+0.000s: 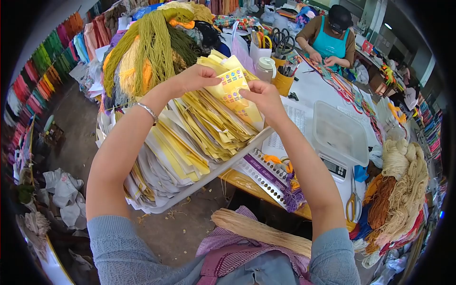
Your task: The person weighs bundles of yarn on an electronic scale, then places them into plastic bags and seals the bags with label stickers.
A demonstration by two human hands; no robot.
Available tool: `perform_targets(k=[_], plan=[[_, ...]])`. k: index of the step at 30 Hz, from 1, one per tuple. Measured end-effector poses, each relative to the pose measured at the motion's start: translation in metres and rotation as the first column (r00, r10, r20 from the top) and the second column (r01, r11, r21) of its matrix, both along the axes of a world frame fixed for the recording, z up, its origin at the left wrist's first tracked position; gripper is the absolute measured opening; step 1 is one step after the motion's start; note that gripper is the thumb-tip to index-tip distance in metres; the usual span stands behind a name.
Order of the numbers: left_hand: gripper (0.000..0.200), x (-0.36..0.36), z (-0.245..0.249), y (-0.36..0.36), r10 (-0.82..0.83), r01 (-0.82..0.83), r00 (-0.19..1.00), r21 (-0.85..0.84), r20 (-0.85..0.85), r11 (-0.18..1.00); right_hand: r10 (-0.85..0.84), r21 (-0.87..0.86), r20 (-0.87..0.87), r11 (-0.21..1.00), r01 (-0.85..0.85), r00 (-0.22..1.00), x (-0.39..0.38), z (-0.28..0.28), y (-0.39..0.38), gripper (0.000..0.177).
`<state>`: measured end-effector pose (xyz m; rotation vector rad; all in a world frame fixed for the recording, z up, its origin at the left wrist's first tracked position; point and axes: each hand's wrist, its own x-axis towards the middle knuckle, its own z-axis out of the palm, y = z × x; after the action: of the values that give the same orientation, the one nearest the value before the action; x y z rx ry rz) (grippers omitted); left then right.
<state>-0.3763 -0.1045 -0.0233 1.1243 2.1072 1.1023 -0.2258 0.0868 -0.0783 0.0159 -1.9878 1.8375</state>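
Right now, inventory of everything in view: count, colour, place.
sticker sheet: one, yellow with coloured dots, between both hands
paper stack: many sheets, yellow and white, in the tray
tray: one, white, below the hands
yarn hanks: several, green, yellow, orange, behind the tray
scale: one, white, table at right
tub: one, clear, on the scale
perforated board: one, white with purple strip, table edge
scissors: one pair, yellow handles, near the scale
cream hank: one, on the lap
co-worker: one, teal apron, far end of the table
left hand: grip on the sheet's top left
right hand: grip on the sheet's right side
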Motion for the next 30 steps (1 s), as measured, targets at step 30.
perform_targets(k=[30], plan=[[0.024, 0.037, -0.012, -0.016, -0.022, -0.166, 0.441, -0.106, -0.897, 0.98, -0.314, -0.445, -0.129, 0.866, 0.229, 0.941, 0.215, 0.003, 0.01, 0.017]])
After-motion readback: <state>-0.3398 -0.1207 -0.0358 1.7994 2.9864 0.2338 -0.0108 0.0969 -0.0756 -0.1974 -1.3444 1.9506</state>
